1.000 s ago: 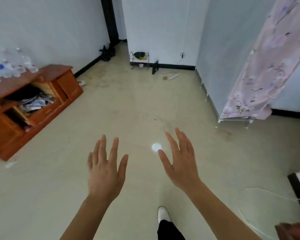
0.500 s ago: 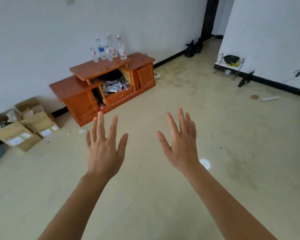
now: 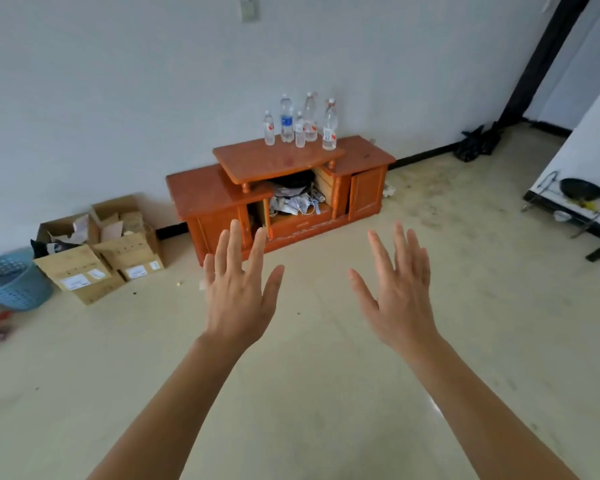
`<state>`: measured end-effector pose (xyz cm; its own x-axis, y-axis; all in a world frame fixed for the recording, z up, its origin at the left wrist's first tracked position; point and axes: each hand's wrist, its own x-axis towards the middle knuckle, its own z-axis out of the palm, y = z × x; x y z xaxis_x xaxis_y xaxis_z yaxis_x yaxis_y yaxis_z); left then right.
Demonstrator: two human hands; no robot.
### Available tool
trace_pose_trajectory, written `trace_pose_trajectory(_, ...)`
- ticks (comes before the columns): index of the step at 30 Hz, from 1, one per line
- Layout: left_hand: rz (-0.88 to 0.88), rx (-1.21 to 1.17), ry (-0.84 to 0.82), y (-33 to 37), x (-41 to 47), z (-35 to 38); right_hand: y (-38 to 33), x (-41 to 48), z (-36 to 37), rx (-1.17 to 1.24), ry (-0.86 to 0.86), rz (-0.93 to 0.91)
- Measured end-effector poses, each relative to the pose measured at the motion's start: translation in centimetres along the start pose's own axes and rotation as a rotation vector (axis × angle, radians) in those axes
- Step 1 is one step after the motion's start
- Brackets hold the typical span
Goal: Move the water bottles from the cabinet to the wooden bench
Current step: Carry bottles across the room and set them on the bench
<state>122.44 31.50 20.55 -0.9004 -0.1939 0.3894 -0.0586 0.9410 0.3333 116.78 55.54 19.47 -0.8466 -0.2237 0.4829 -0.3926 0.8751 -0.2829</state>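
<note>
Orange-brown wood: the cabinet [image 3: 281,188] stands against the white wall, ahead of both hands and well apart from them.
Water bottles [image 3: 300,124]: five clear ones, as far as I can count, stand upright in a tight cluster at the back of the cabinet's raised top.
Left hand [image 3: 238,296]: raised in front, back to the camera, fingers [image 3: 234,244] straight and spread, holding nothing.
Right hand [image 3: 400,292]: raised the same way, fingers [image 3: 400,244] straight and a little spread, holding nothing.
Step in hand: the approach, I judge; no bottle is within reach yet.
Doing it well: come up square to the cabinet front and take the outer bottles first, one per hand. Grip round the body, not the cap. They stand close together, so a brushed neighbour would likely topple.
Wooden desk: the place the bottles are bound for does not show.
In the way: the side clutter lies off the straight line to the cabinet, so I expect only the bottles' crowding to hinder.
Around: open cardboard boxes [image 3: 97,251] and a blue basket [image 3: 13,280] sit left of the cabinet. Black bags [image 3: 478,143] lie by the skirting on the right, and a wire rack [image 3: 568,209] with a black pan is at the far right. Papers and cables fill the cabinet's open middle compartment.
</note>
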Motion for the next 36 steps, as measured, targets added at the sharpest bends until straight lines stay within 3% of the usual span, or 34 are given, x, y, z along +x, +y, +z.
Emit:
trace_pose_trajectory(12, 0.123, 0.081, -0.096, 0.9, 26.9, 15.4, 12.8, 21.9, 13.7, 0.042, 0.058, 0.186)
trace_pose_trajectory(21, 0.052, 0.207, -0.075, 0.9, 51.0, 20.9, 19.0, 46.3, 21.6, 0.075, -0.030, 0.126)
trace_pose_trajectory(30, -0.146, 0.191, -0.194, -8.3, 64.4, 30.4, 20.7, 62.1, 36.1, 0.087, -0.213, 0.091)
trace_pose_trajectory(36, -0.175, 0.156, -0.245, -15.8, 78.5, 36.8, 20.2, 74.6, 45.7, 0.069, -0.275, 0.135)
